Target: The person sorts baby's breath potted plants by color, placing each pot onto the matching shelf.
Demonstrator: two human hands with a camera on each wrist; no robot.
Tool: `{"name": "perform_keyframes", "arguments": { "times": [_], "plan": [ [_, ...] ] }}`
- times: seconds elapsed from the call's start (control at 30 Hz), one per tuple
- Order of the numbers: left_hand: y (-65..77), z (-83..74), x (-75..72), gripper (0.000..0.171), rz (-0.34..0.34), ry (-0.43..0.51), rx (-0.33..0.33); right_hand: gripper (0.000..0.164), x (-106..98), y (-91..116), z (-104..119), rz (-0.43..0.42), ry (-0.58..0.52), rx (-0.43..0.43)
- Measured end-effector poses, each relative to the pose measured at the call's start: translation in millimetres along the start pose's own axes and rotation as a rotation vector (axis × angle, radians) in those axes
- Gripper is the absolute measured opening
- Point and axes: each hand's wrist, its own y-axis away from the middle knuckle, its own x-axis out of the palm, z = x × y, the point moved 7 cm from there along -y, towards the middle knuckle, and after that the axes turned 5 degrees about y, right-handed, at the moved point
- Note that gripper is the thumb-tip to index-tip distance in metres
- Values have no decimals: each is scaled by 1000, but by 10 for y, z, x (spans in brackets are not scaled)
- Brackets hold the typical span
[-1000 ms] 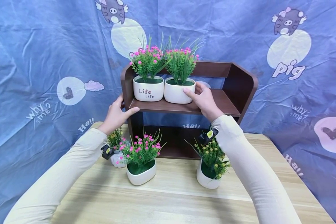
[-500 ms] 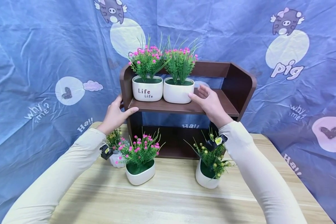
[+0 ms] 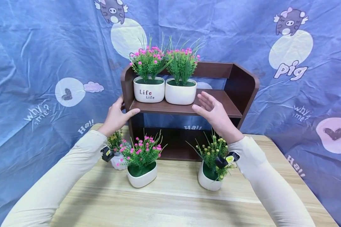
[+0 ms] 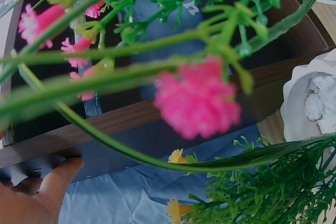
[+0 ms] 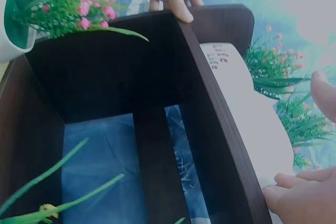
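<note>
My left hand (image 3: 115, 114) holds the left side panel of a dark brown two-tier shelf (image 3: 230, 104), thumb over the front edge and fingers round the outer side. On the upper tier, two white pots of artificial pink flowers stand side by side. The left pot (image 3: 148, 93) reads "Life Life"; the right pot (image 3: 180, 94) shows a plain front. Just right of the plain pot, my right hand (image 3: 214, 113) hangs by the shelf's front edge, fingers extended and apart from the pot. In the right wrist view, its fingertips (image 5: 281, 181) overlap the shelf edge.
On the wooden table (image 3: 170, 205), before the shelf, stand a pink-flowered pot (image 3: 142, 177) at left and a yellow-flowered pot (image 3: 208, 183) at right, under my right wrist. A small white pot (image 3: 119, 162) with yellow flowers sits behind at left. Blue printed cloth (image 3: 59, 47) hangs behind.
My right hand has let go of the plain white pot and drawn back to the right and down. The left hand stays on the shelf's side; both upper pots keep their places.
</note>
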Motion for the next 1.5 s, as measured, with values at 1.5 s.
{"name": "perform_keyframes", "arguments": {
  "times": [1.5],
  "plan": [
    [2,19,5,76,-1,25,21,73,584,728,-645,174,-66,-71]
  ]
}}
